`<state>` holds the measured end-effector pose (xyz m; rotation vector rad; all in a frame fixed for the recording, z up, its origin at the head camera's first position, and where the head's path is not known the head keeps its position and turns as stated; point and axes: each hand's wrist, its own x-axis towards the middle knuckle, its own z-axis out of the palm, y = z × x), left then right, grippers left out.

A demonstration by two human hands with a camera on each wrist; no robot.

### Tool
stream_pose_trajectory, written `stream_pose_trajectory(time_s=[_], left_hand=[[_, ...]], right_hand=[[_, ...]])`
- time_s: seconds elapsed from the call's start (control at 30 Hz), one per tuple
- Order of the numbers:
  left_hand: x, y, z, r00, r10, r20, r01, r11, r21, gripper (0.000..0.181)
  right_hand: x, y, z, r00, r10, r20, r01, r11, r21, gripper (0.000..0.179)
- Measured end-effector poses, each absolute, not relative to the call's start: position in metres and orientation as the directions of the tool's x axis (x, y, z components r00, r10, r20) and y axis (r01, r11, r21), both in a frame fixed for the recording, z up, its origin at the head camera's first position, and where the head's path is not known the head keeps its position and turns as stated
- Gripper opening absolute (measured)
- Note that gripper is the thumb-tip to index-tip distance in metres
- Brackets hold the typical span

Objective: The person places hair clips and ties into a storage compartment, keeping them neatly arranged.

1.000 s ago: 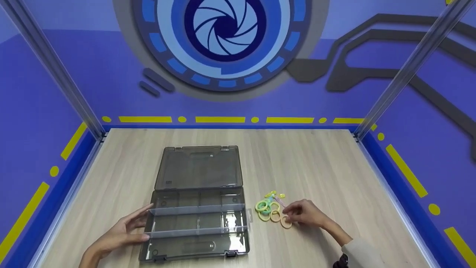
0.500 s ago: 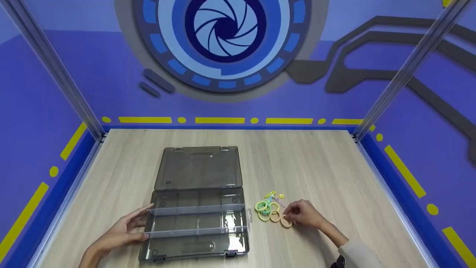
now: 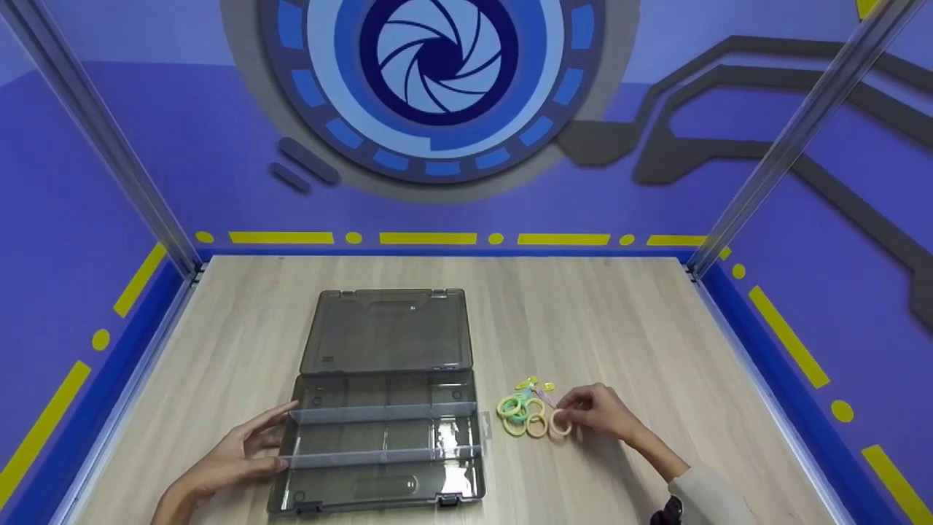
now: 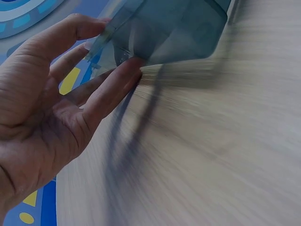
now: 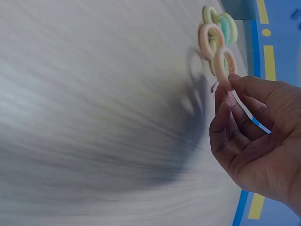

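A smoky see-through storage box [image 3: 375,504] lies on the table with its lid [image 3: 386,332] laid back. My left hand [image 3: 226,461] rests against the box's left side, thumb and fingers spread along the edge. In the left wrist view its fingertips touch the wall of the box. Right of the box, my right hand [image 3: 599,414] pinches a peach hair tie [image 5: 218,69] between thumb and fingertip, and the ring stands tilted up. Beside it lies a small pile of green, yellow and peach hair ties [image 3: 516,430], partly overlapping.
Two clear dividers [image 3: 379,458] run across the box, forming long rows. Small yellow pieces [image 3: 548,386] and a thin pink-purple piece [image 3: 544,397] lie behind the hair ties. Metal posts [image 3: 787,138] and blue-purple walls border the wooden table [image 3: 619,313].
My right hand has lifted the peach hair tie slightly, and the ring has shifted a little in its pinch. The left hand and box look still; the whole head view has drifted slightly.
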<state>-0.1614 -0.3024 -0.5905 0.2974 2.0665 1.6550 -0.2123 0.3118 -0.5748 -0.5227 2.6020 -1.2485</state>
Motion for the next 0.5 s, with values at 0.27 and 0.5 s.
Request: stream_pose_trajectory(time_s=[0.27,0.5], left_hand=[[-0.16,-0.301,-0.59,-0.873,0.39,-0.292,-0.179,0.299,0.937,0.086],[-0.157,-0.3,-0.588,-0.859,0.434,-0.271,-0.186,0.229,0.956,0.086]], right_hand=[[-0.212,0.303,-0.562,-0.931,-0.348,-0.109,-0.092,0.515,-0.852,0.015],[-0.215,0.292,-0.561,-0.936,-0.331,-0.12,-0.061,0.488,-0.871,0.017]])
